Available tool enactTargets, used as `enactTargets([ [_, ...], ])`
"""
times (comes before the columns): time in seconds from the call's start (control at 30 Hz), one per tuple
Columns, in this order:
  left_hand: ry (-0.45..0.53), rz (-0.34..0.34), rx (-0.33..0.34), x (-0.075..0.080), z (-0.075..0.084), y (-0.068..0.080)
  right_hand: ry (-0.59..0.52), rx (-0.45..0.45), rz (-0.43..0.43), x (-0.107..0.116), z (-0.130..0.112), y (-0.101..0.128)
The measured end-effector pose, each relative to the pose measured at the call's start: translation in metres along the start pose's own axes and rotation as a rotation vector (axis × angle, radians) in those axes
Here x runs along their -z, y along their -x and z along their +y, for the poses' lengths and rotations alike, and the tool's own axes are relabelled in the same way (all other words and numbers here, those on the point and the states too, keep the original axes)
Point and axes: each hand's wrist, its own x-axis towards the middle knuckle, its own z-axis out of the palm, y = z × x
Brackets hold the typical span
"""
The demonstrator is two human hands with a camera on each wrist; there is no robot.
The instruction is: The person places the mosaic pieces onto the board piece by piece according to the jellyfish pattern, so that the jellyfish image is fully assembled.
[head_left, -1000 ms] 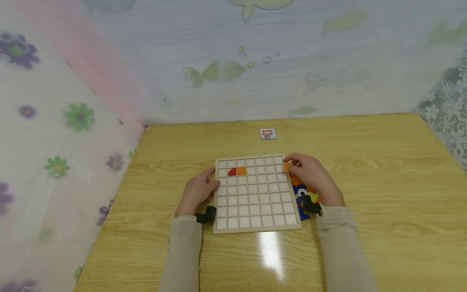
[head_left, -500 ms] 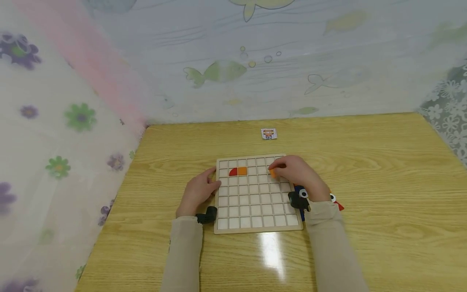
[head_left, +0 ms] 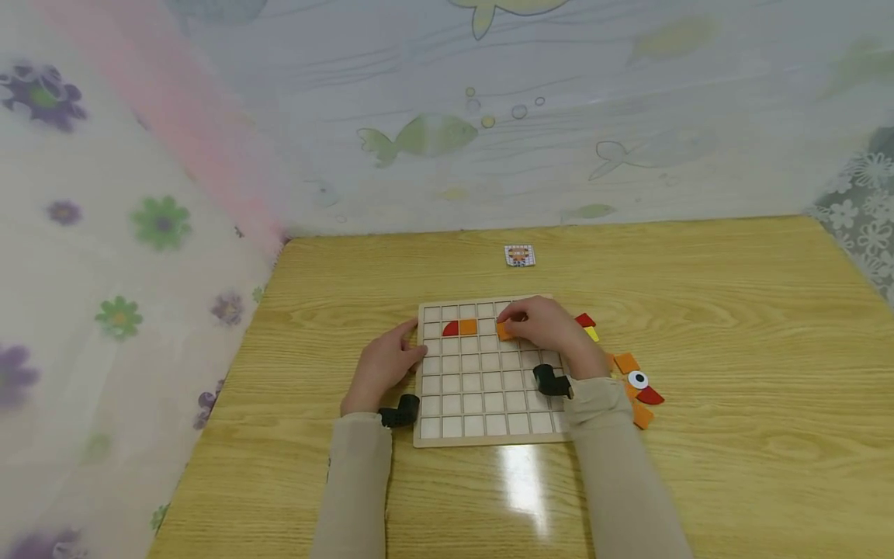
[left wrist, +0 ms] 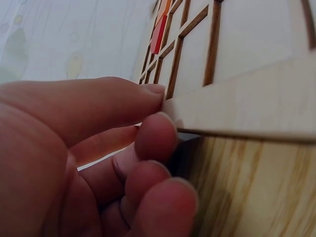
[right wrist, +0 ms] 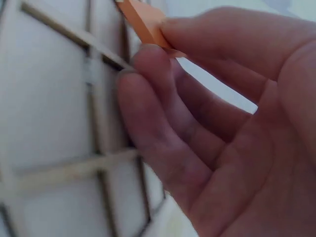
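Observation:
A wooden grid board [head_left: 476, 384] lies on the table, with a red quarter-round tile [head_left: 452, 329] and an orange square tile [head_left: 468, 327] side by side in its second row. My left hand [head_left: 380, 365] holds the board's left edge; in the left wrist view the thumb lies at the rim and the curled fingertips [left wrist: 157, 137] are by its side. Over the board's upper right part, my right hand [head_left: 548, 326] pinches another orange square tile [right wrist: 143, 20] between thumb and fingers. Whether that tile touches the grid is hard to tell.
Loose orange, red and yellow tiles, one with an eye [head_left: 638, 380], lie right of the board, partly hidden by my right arm. A small pattern card [head_left: 520, 255] lies behind the board. Patterned curtains [head_left: 419, 178] rise behind the table [head_left: 754, 349].
My right hand has carried the orange tile leftward from beyond the board's right edge to over the second row. More loose tiles now show at right. The left hand has stayed at the board's edge.

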Motion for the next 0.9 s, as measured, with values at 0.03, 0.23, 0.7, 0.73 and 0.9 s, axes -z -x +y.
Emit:
enactTargets([
  [0.03, -0.001, 0.001, 0.000, 0.000, 0.000, 0.000, 0.002, 0.002, 0.008, -0.002, 0.000, -0.001],
  [0.23, -0.007, 0.007, 0.000, -0.001, 0.000, -0.001, 0.009, -0.029, 0.066, -0.010, -0.005, -0.005],
  [0.7, -0.003, 0.008, 0.017, -0.001, -0.002, -0.001, -0.054, -0.048, 0.181, -0.024, -0.012, -0.013],
  [0.73, -0.002, 0.007, 0.020, -0.001, -0.002, -0.001, -0.053, -0.053, 0.190, -0.025, -0.013, -0.013],
  [0.9, 0.005, 0.012, 0.017, -0.001, -0.002, -0.001, -0.026, -0.064, 0.213, -0.025, -0.015, -0.013],
])
